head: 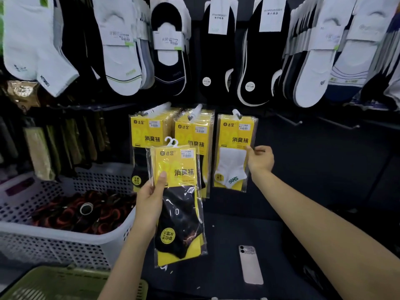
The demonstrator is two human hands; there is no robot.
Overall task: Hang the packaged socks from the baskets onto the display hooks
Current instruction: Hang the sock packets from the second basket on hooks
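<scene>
My left hand [151, 198] grips a clear packet of black socks with a yellow card [179, 204] by its left edge, thumb on the front, white hanger on top. My right hand [259, 159] pinches the right edge of a white-sock packet [234, 152] that hangs on the right display hook [236, 113]. Two more hooks to its left carry several yellow packets: the left stack [147, 131] and the middle stack [194, 131]. The held packet hangs in front of these two stacks.
A white perforated basket [54, 241] at the left holds dark rolled socks. A green basket [65, 284] sits at the bottom left. A phone [250, 265] lies on the dark shelf. Rows of white and black socks hang above. Bare hooks [292, 121] stick out at the right.
</scene>
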